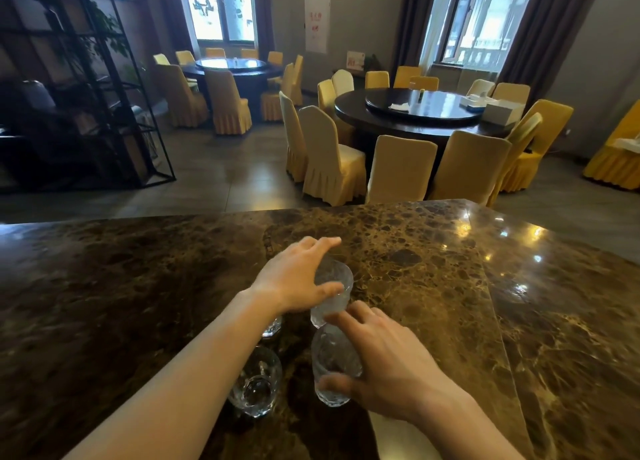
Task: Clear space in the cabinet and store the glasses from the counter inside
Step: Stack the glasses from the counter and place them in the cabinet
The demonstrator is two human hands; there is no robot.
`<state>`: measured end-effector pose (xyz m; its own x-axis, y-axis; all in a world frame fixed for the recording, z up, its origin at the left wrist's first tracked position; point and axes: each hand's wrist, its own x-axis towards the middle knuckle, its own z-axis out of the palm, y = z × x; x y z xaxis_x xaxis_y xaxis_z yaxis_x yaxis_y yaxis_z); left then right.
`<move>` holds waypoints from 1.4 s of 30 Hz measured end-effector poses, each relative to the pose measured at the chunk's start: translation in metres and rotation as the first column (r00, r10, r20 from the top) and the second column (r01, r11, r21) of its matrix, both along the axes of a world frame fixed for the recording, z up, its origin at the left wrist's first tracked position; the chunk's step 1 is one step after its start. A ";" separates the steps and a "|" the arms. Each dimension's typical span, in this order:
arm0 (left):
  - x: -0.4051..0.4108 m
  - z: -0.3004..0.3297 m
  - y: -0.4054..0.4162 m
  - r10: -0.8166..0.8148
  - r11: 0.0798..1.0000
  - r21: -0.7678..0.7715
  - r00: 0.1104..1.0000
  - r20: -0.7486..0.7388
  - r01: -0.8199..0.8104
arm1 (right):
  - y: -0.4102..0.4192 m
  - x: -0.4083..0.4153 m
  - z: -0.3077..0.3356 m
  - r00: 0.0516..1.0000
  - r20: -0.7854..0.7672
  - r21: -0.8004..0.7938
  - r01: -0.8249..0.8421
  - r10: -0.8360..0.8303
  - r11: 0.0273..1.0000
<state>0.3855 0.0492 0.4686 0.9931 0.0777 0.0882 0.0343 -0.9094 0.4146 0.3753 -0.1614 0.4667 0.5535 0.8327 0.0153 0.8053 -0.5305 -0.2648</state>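
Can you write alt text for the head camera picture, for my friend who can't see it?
Two bare hands reach over clear textured drinking glasses on a shiny brown marble counter: the left hand around the far glass, the right hand around the near glass. Behind are round dark dining tables with yellow-covered chairs.

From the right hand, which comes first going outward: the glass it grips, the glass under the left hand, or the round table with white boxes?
1. Glass in the right hand, in its grip.
2. Glass under the left hand, just beyond.
3. Round table, far across the room, right.
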 end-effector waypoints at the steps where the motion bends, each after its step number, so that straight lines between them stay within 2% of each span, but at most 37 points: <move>1: -0.010 0.005 0.004 0.045 0.999 -0.013 0.997 0.062 -0.044 | -0.002 0.000 0.005 0.999 0.034 0.021 0.006 -0.007 1.000; 3: -0.039 0.013 0.016 0.130 0.991 -0.036 0.978 0.164 -0.126 | 0.002 0.002 0.019 0.998 0.069 0.093 0.000 -0.006 0.996; 6: -0.089 0.012 0.025 0.231 0.973 -0.048 0.948 0.217 -0.226 | 0.020 0.007 0.041 0.999 0.047 0.173 -0.032 0.024 0.984; 8: -0.118 0.005 0.025 0.292 0.956 -0.037 0.938 0.190 -0.290 | 0.043 0.013 0.049 0.996 0.079 0.157 -0.058 0.046 0.986; 10: -0.137 -0.006 0.026 0.325 0.945 0.000 0.942 0.089 -0.326 | 0.072 0.019 0.050 0.991 0.112 0.108 -0.083 0.070 0.991; 12: -0.148 -0.018 0.023 0.302 0.952 0.067 0.952 -0.043 -0.299 | 0.102 0.024 0.043 0.983 0.154 0.042 -0.112 0.104 0.993; 14: -0.154 -0.030 0.018 0.289 0.956 0.085 0.952 -0.106 -0.280 | 0.129 0.028 0.031 0.973 0.181 -0.043 -0.136 0.142 0.990; 22: -0.155 -0.057 0.004 0.246 0.967 0.104 0.956 -0.161 -0.232 | 0.181 0.042 -0.018 0.978 0.050 -0.342 -0.174 0.202 0.924; 31: -0.143 -0.069 0.003 0.220 0.972 0.119 0.963 -0.155 -0.203 | 0.190 0.049 -0.040 0.983 -0.025 -0.300 -0.180 0.181 0.937; 42: -0.142 -0.069 0.004 0.245 0.968 0.088 0.962 -0.116 -0.236 | 0.189 0.050 -0.041 0.978 0.032 -0.267 -0.189 0.205 0.945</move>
